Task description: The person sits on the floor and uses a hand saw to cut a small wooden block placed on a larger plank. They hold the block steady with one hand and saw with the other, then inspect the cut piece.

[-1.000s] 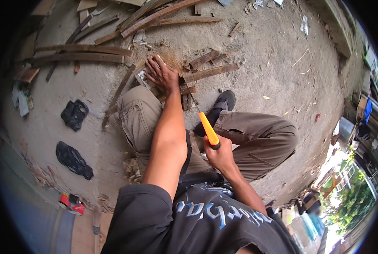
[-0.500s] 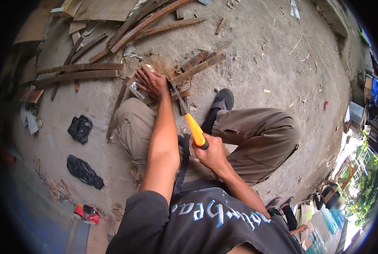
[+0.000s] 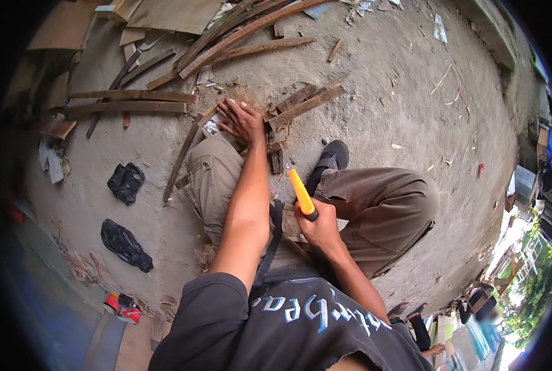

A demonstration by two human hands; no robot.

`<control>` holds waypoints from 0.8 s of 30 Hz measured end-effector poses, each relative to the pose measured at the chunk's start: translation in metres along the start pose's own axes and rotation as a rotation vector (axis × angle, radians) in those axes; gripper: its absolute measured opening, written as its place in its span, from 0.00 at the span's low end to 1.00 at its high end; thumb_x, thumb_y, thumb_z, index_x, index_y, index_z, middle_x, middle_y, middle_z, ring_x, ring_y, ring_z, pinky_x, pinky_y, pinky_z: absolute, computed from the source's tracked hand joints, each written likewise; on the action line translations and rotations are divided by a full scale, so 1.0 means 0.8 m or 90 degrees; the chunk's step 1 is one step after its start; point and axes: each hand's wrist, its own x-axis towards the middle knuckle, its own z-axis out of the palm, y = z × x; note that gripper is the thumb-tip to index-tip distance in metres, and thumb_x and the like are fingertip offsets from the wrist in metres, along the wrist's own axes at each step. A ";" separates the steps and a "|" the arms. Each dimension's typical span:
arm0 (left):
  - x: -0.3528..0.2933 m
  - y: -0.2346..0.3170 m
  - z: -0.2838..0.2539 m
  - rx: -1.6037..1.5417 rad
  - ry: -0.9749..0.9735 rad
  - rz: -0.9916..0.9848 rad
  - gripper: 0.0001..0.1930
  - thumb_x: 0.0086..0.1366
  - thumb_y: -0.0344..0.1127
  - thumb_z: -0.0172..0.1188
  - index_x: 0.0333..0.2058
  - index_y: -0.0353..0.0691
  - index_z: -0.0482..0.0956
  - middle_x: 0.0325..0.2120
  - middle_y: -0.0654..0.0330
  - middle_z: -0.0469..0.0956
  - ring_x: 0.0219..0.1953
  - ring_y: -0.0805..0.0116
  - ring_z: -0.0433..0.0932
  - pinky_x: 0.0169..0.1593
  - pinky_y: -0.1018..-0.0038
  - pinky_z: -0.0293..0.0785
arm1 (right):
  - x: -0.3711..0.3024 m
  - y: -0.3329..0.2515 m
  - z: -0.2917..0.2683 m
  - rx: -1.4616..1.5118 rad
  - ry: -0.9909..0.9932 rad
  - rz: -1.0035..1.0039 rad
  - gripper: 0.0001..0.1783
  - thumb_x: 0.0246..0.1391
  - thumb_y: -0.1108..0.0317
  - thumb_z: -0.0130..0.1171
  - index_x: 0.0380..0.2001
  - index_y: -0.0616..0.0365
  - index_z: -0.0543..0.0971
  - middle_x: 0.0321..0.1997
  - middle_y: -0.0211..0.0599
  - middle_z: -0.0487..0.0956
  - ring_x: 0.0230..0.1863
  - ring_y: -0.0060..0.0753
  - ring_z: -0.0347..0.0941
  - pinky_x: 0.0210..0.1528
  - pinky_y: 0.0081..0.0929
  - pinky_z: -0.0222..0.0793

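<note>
From my remote post I watch a hand saw with a tapered yellow-orange handle and black butt (image 3: pixel 300 191) sitting between the person's knees, its narrow metal blade angled up and left toward the wood. The right hand (image 3: pixel 320 224) is wrapped closed around the handle's lower end. The left hand (image 3: pixel 245 125) lies palm down, fingers extended and loosely spread; I cannot tell what its palm presses on. Just right of it lie short, rough brown boards (image 3: pixel 308 108). Farther left I see long, weathered brown wooden strips (image 3: pixel 127 107) and, below them, two crumpled black plastic bags (image 3: pixel 126 183) on grey-brown ground (image 3: pixel 387 111).
</note>
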 end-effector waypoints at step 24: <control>0.017 0.014 -0.011 -0.036 0.038 -0.084 0.23 0.70 0.38 0.45 0.62 0.41 0.64 0.68 0.51 0.59 0.72 0.54 0.54 0.70 0.45 0.45 | -0.035 -0.041 -0.021 -0.122 0.033 0.021 0.10 0.56 0.70 0.62 0.28 0.67 0.79 0.16 0.41 0.74 0.19 0.18 0.66 0.25 0.26 0.65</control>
